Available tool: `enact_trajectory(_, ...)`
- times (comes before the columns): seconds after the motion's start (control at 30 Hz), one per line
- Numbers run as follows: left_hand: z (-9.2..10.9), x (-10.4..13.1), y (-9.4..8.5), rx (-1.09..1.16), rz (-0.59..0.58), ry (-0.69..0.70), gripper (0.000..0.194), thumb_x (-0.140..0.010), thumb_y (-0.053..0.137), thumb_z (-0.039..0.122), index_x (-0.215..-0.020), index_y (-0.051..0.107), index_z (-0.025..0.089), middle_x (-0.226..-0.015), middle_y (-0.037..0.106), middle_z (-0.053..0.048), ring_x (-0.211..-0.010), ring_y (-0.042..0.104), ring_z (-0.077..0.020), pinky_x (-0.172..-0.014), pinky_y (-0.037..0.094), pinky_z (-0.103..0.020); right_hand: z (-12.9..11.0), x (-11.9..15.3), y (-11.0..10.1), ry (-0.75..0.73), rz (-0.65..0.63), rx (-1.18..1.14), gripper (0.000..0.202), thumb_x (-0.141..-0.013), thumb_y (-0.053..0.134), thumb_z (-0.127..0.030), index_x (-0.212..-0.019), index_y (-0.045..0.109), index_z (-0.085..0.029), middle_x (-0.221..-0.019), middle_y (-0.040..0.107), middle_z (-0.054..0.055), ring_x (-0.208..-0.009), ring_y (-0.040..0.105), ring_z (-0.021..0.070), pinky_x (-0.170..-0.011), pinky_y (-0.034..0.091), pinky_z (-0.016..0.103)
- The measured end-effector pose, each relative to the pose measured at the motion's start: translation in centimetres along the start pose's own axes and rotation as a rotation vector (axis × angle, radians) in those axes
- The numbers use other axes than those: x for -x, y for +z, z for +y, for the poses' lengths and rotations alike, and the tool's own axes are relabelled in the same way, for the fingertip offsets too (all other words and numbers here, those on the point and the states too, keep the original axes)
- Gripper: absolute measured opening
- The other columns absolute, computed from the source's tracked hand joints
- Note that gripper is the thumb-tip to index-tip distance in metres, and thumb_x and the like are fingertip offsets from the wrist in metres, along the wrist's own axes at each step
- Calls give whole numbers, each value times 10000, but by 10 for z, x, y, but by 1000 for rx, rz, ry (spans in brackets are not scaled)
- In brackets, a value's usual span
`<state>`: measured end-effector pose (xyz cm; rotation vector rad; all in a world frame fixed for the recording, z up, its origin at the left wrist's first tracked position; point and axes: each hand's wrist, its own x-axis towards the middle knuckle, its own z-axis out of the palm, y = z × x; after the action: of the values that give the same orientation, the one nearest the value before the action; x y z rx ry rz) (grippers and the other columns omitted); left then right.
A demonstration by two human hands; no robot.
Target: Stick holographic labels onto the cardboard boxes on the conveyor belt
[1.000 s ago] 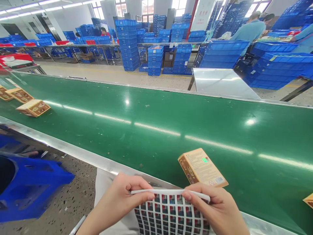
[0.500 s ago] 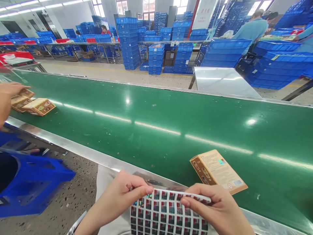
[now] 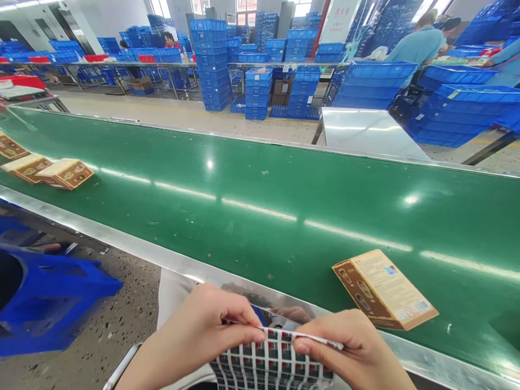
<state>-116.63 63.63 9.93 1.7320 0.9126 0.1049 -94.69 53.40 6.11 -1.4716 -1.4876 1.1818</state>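
Between my two hands is a sheet of small shiny stickers [image 3: 273, 360], its top edge folded over and its lower part curving down toward my lap. My left hand [image 3: 215, 325] pinches that edge on the left, thumb in front. On the right, my right hand [image 3: 345, 346] grips the same edge with thumb and forefinger. A brown and cream box [image 3: 385, 290] lies on the green conveyor belt [image 3: 252, 179] just beyond my right hand. It bears a small shiny sticker near its top.
Several similar boxes [image 3: 67, 173] sit on the belt at the far left. A blue plastic stool [image 3: 60, 298] stands on the floor at left. Across the belt are a metal table [image 3: 365, 130], stacked blue crates [image 3: 209, 65] and a person in a light blue shirt [image 3: 418, 46].
The sheet has bent more, and my hands have come closer together along its edge. Another person's hand has left the boxes at far left. The near box appears further right.
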Motion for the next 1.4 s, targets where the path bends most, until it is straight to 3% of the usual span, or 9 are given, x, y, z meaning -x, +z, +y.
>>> enact_trajectory(0.17,0,0,-4,-41,-18,22,201,-845,633,262,-730,761,157,-630,690,0,-581,540,-122,-552,360,-208,3,-3,0,-24,-73,-12,377,-916,661,-558,-811,825,-235,-665,741,15,-580,645,147,-576,516,216)
enact_trajectory(0.3,-1,-2,-3,-42,1,65,162,-845,632,269,-743,721,179,-644,646,29,-603,525,-116,-584,359,-208,-7,-6,2,125,43,-94,301,-791,784,-539,-748,800,-242,-678,748,13,-621,669,174,-601,543,239)
enact_trajectory(0.4,-5,-2,-5,32,31,-13,131,-756,733,306,-734,711,178,-569,583,52,-551,473,-112,-536,321,-207,-11,-4,0,185,130,-110,308,-784,778,-528,-657,785,-247,-610,721,8,-583,652,176,-581,529,248)
enact_trajectory(0.6,-8,0,-11,176,57,-71,185,-738,693,314,-653,749,159,-622,695,-22,-569,531,-132,-534,367,-217,-9,4,-4,207,218,-127,368,-749,782,-620,-631,797,-272,-553,688,7,-557,644,187,-567,536,257)
enact_trajectory(0.77,-8,-2,-13,166,63,-42,214,-747,694,311,-615,755,154,-566,659,-8,-531,470,-108,-510,322,-210,-9,5,-4,192,217,-121,373,-761,776,-616,-608,793,-276,-550,688,4,-542,623,177,-553,510,251)
enact_trajectory(0.9,-9,-4,-11,243,78,-43,192,-737,703,300,-639,766,148,-574,676,-16,-526,502,-110,-515,365,-207,-8,3,-5,189,230,-93,398,-767,760,-632,-626,795,-262,-560,693,11,-523,598,169,-517,474,248)
enact_trajectory(1.1,-10,-6,-9,330,48,-48,171,-728,727,291,-656,773,143,-576,684,-25,-513,523,-119,-494,393,-213,-8,2,-4,180,254,-128,362,-748,789,-599,-652,813,-251,-577,718,28,-547,652,196,-581,547,258)
enact_trajectory(1.33,-14,-7,-6,262,103,-45,266,-752,695,362,-631,753,132,-563,651,-18,-508,433,-96,-486,294,-207,-8,3,-3,170,302,-77,453,-765,736,-679,-612,795,-257,-527,674,21,-513,621,189,-499,502,252)
enact_trajectory(1.4,-14,-7,-6,267,93,-46,260,-751,700,368,-670,769,131,-604,687,-38,-530,481,-109,-499,334,-211,-10,4,-2,162,305,-97,445,-774,732,-673,-634,803,-257,-546,686,22,-518,623,187,-519,513,252)
